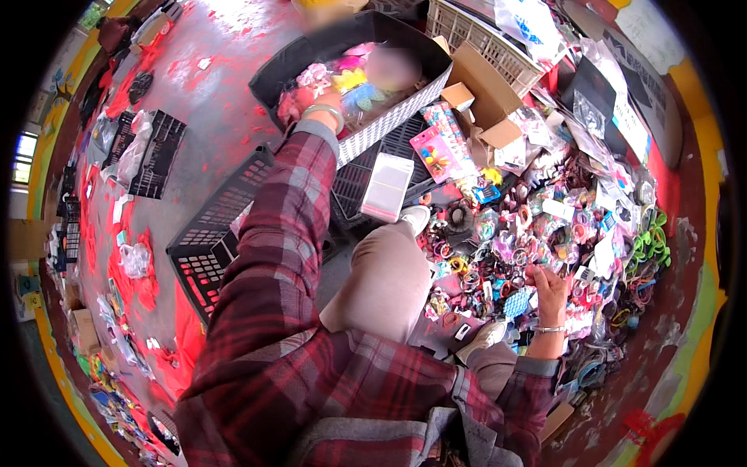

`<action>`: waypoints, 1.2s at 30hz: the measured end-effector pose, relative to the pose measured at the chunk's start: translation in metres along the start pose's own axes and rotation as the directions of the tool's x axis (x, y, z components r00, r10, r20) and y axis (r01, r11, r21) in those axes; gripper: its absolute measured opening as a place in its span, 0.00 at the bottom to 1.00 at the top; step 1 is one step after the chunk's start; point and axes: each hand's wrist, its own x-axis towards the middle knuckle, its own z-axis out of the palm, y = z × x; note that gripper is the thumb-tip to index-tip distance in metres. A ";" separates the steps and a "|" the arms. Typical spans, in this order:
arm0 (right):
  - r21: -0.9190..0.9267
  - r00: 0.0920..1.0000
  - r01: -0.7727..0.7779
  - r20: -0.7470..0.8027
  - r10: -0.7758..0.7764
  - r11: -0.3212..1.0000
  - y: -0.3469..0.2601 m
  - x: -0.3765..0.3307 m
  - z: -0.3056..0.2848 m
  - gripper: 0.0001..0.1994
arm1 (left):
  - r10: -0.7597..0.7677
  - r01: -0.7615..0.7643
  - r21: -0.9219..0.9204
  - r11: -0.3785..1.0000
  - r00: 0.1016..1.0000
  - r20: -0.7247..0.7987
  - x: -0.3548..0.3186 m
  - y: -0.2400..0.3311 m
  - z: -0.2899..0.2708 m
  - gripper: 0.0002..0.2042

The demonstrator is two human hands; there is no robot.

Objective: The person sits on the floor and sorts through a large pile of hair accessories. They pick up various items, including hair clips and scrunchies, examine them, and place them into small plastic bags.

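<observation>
My left hand (325, 100) reaches into a black plastic crate (405, 105) holding small packets in pink, yellow and blue; whether its fingers hold anything is hidden. A bangle sits on that wrist. My right hand (547, 284) is down in a big heap of colourful hair ties and small accessories (576, 226) on the floor, fingers pinched on a small item from the heap. Both arms wear a red plaid sleeve. My bent knee in beige trousers (385, 276) lies between the hands.
A stack of clear packets (387, 187) lies on an overturned black crate (214, 233). An open cardboard box (486, 97) and a white crate (475, 31) stand behind the heap. More black crates (152, 152) and plastic bags lie on the red-stained concrete floor to the left.
</observation>
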 end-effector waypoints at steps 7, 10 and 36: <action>-0.207 0.999 -0.027 -0.048 0.017 0.978 -0.015 -0.026 -0.011 0.12 | -0.086 0.342 -0.667 0.662 0.918 0.386 -0.034 0.087 0.004 0.11; -0.133 0.996 -0.025 -0.083 0.014 0.991 -0.004 -0.043 -0.016 0.11 | -0.286 0.313 -0.801 0.509 0.940 0.186 -0.112 0.204 0.002 0.08; 0.303 0.677 0.148 -0.725 0.126 0.942 0.012 -0.140 -0.127 0.13 | 0.651 -0.198 -0.785 0.587 0.691 0.313 -0.393 0.446 0.032 0.13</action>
